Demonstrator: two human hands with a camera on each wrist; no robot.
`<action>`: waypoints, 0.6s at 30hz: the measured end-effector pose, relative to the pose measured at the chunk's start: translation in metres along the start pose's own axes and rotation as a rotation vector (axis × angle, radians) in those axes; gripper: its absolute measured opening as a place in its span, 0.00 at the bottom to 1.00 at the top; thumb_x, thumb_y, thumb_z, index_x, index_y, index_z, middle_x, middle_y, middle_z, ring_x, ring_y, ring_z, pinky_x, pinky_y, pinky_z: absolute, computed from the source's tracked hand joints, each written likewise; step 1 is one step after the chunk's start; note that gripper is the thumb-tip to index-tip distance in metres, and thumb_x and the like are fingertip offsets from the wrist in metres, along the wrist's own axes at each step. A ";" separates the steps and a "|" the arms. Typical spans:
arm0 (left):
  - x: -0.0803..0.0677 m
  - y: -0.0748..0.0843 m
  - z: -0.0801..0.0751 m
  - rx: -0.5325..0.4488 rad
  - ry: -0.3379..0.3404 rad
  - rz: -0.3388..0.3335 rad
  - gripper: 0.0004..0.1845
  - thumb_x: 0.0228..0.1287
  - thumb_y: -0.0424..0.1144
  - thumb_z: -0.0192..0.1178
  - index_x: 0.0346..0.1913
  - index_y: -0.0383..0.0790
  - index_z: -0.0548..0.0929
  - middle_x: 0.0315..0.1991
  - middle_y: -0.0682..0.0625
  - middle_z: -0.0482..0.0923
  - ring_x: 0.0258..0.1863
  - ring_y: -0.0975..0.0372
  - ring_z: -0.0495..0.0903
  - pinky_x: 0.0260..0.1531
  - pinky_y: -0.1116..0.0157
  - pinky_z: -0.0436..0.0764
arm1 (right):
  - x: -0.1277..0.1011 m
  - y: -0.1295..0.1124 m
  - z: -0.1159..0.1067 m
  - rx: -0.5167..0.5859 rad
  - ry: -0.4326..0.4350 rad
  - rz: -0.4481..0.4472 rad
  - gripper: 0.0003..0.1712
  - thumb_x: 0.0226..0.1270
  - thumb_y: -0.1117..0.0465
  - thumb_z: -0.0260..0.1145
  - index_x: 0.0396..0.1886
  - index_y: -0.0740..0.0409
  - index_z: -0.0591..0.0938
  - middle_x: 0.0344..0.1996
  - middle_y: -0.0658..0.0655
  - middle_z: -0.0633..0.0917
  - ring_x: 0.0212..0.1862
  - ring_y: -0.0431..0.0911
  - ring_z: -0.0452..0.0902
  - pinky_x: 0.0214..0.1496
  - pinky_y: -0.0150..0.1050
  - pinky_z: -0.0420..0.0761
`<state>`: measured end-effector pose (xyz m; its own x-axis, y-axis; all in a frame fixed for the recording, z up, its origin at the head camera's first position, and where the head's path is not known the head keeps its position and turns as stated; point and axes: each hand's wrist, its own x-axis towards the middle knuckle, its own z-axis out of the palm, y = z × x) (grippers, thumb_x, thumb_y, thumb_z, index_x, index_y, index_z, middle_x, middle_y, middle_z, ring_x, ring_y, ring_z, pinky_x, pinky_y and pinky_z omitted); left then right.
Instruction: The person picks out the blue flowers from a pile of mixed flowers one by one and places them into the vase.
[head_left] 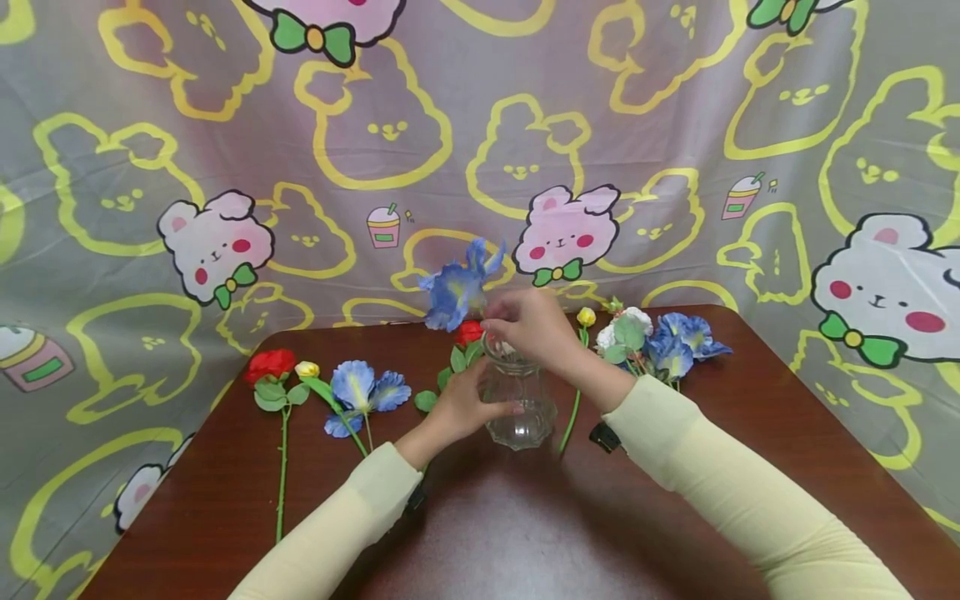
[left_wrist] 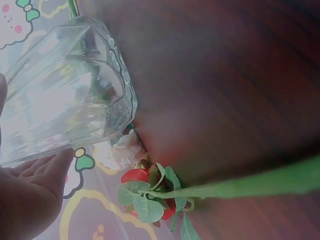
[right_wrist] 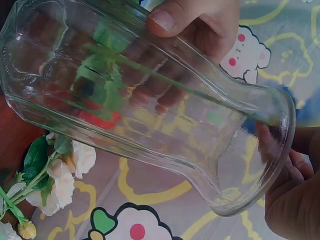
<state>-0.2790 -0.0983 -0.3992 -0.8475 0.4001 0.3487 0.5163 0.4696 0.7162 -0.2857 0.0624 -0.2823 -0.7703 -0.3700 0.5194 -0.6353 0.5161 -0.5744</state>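
The clear glass vase [head_left: 522,423] stands on the table in the middle of the head view, its mouth flared. My left hand [head_left: 461,408] holds the vase's side, thumb at the front and fingers behind, as the right wrist view shows through the glass. Above the rim, my right hand [head_left: 534,329] pinches a blue iris [head_left: 453,287] near its bloom. The iris leans left over the mouth. Its green stem [right_wrist: 175,87] runs down inside the vase in the right wrist view. The fingertips on the stem are partly hidden.
On the left lie a red rose [head_left: 272,365], a yellow tulip [head_left: 307,369] and another blue iris [head_left: 354,387]. Behind the vase is a red rose [head_left: 470,332]. Rightward lie a yellow tulip [head_left: 587,317], white flowers [head_left: 637,320] and blue irises [head_left: 678,342]. A patterned curtain [head_left: 450,108] hangs behind the table.
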 end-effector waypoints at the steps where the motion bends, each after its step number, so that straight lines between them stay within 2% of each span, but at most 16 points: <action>1: 0.000 0.000 0.000 0.009 0.001 -0.002 0.42 0.50 0.48 0.76 0.68 0.44 0.69 0.58 0.46 0.78 0.55 0.52 0.78 0.53 0.56 0.78 | 0.000 0.000 0.000 -0.011 -0.005 -0.005 0.02 0.60 0.67 0.71 0.28 0.62 0.88 0.25 0.53 0.87 0.29 0.43 0.82 0.33 0.39 0.82; 6: 0.001 0.001 0.000 0.013 0.002 0.006 0.43 0.50 0.47 0.76 0.70 0.46 0.67 0.59 0.47 0.77 0.57 0.54 0.77 0.55 0.57 0.76 | -0.001 0.000 0.000 -0.070 -0.042 -0.027 0.03 0.57 0.67 0.70 0.26 0.61 0.88 0.24 0.51 0.87 0.27 0.41 0.82 0.31 0.38 0.81; 12: 0.001 0.001 -0.001 -0.038 -0.017 0.010 0.45 0.50 0.44 0.76 0.71 0.47 0.65 0.61 0.47 0.75 0.59 0.52 0.75 0.56 0.58 0.75 | -0.001 0.001 0.003 -0.109 -0.088 0.005 0.03 0.58 0.65 0.72 0.25 0.59 0.88 0.23 0.49 0.86 0.27 0.40 0.81 0.30 0.36 0.80; 18: -0.001 0.003 -0.002 0.002 -0.024 -0.002 0.45 0.52 0.47 0.75 0.72 0.47 0.64 0.62 0.47 0.75 0.60 0.52 0.74 0.56 0.56 0.75 | -0.002 0.003 0.004 -0.137 -0.121 0.025 0.05 0.59 0.63 0.72 0.25 0.58 0.87 0.21 0.48 0.85 0.25 0.39 0.79 0.28 0.35 0.79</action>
<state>-0.2769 -0.0988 -0.3967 -0.8453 0.4179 0.3328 0.5150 0.4718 0.7157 -0.2859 0.0612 -0.2875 -0.7918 -0.4422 0.4213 -0.6090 0.6234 -0.4903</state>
